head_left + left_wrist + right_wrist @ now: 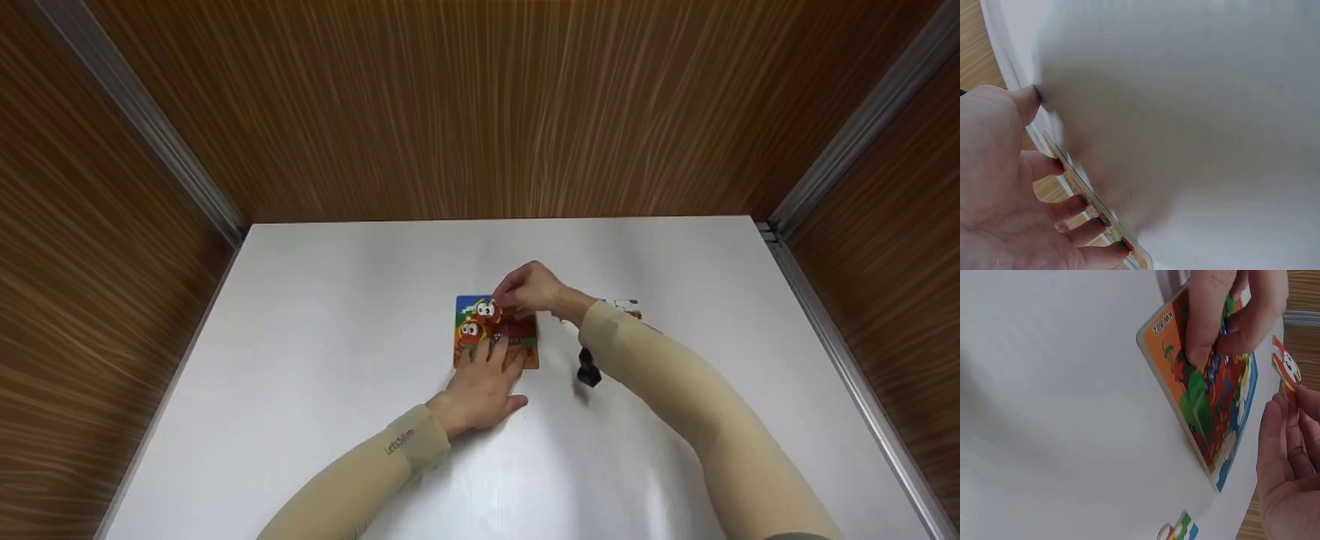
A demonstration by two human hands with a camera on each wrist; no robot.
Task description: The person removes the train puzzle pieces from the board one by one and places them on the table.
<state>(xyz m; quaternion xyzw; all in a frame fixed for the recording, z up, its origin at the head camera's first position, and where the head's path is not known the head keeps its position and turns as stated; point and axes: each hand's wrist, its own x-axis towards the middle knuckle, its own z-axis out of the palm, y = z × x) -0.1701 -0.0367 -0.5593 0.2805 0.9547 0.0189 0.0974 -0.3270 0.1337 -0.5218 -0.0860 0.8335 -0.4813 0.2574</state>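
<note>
A colourful cartoon jigsaw puzzle board [1199, 402] lies on the white table, printed "KW-802" at one corner. My left hand [480, 394] rests on its near part, fingers extended and fingertips touching the picture; the thumb is spread off to the side. Over the board's far right part, my right hand [531, 289] pinches a red and yellow puzzle piece [1287, 367] with a cartoon eye between thumb and fingers. The right wrist view shows that piece raised off the board. The board's picture is partly hidden beneath both hands.
Loose puzzle pieces [627, 304] lie right of the board, partly hidden by the right forearm. A small black object [589, 373] stands near that forearm; its kind is unclear. Wood-grain panels [495, 112] with metal edges surround the white table [322, 315].
</note>
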